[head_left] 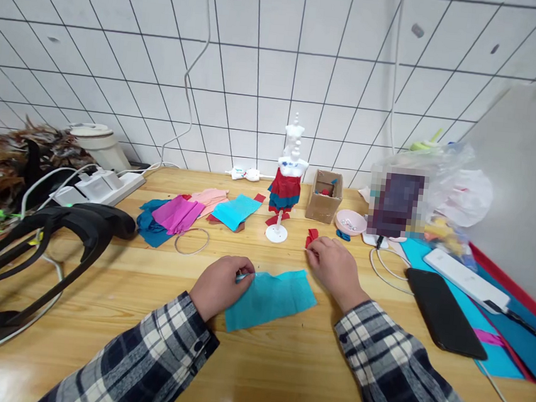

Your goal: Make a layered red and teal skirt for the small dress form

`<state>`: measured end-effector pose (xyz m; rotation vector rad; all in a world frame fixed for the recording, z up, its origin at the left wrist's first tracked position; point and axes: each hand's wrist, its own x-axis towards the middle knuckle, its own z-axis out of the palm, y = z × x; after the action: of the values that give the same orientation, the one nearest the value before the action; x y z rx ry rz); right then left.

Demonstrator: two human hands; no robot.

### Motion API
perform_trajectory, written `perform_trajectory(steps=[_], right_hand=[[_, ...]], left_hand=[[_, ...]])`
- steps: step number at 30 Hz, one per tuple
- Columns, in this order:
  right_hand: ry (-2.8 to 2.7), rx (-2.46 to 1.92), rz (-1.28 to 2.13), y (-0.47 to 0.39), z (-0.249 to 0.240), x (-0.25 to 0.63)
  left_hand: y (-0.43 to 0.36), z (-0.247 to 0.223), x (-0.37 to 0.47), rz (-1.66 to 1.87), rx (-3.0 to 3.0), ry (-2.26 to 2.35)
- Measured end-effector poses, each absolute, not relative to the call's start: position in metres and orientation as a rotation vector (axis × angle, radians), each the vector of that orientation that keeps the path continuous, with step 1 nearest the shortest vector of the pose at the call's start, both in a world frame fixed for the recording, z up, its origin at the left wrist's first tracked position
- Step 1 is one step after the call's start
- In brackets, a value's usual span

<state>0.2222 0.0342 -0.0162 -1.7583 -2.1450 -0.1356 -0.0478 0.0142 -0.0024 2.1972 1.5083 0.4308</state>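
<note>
A turquoise cloth strip (272,299) lies on the wooden table in front of me. My left hand (222,285) is closed, thumb and fingers pinching the strip's upper left edge. Beyond the strip's right end, my right hand (335,267) hovers or rests with its fingertips pressed together; what they hold, if anything, is too small to make out. Just behind those fingertips is a small red cloth scrap (312,237). Further back stands a white mini dress form (293,165) on a round base, wearing a layered red and blue skirt (285,190).
Folded cloth pieces, magenta (178,214) and light blue (236,211), lie at back left near a thin ring (191,242). A cardboard box (325,196) and pink bowl (351,222) stand behind my right hand. A black phone (445,313) lies right; a black headset frame (88,240) left.
</note>
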Motion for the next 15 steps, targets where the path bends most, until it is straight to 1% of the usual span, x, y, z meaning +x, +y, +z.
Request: perform_trajectory(steps=[5, 7, 9, 12, 15], right_hand=[[-1.533, -1.684, 0.260, 0.031, -0.022, 0.243], [-1.371, -1.692, 0.321, 0.030, -0.022, 0.247], [-1.319, -1.684, 0.299, 0.030, -0.021, 0.249], [-1.385, -1.711, 0.284, 0.031, -0.021, 0.249], [-1.437, -1.733, 0.391, 0.033, -0.024, 0.251]], left_hand=[[0.013, -0.002, -0.049, 0.424, 2.204, 1.493], [0.013, -0.002, -0.049, 0.424, 2.204, 1.494], [0.013, -0.002, -0.048, 0.423, 2.202, 1.495], [0.013, -0.003, -0.048, 0.425, 2.201, 1.495], [0.014, -0.003, -0.048, 0.435, 2.199, 1.499]])
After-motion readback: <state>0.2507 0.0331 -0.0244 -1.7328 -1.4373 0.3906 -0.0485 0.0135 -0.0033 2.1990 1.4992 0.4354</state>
